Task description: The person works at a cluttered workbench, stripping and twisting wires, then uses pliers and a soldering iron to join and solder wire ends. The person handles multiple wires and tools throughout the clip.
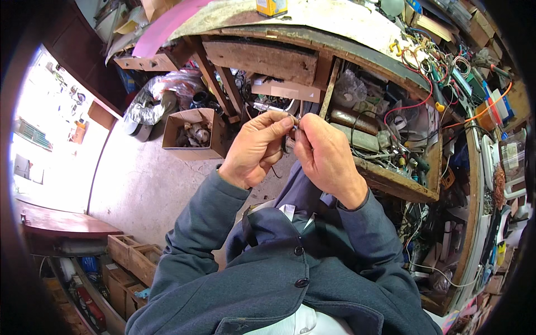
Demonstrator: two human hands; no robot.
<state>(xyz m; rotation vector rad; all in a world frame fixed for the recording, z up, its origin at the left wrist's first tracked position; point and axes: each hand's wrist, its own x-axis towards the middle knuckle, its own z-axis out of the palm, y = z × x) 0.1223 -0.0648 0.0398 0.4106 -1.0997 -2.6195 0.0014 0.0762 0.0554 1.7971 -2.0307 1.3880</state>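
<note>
In front of my chest, both hands meet fingertip to fingertip. My left hand (259,148) is closed in a pinch, thumb against forefinger. A thin dark wire (277,174) curls out below its fingers. Against it my right hand (329,153) also pinches, knuckles up, its fingers mostly hidden from above. Between the fingertips shows a small pale piece (295,127), perhaps metal, too small to name. Just beyond my hands is the open drawer (399,181) of the workbench, full of cables, plastic bags and tools.
A worn wooden workbench (335,36) runs across the back, with a yellow box (272,6) on it. Wires and hand tools crowd its right end. On the floor (125,173) stands a cardboard box (190,146) with scrap inside. Wooden crates (134,257) stand at lower left.
</note>
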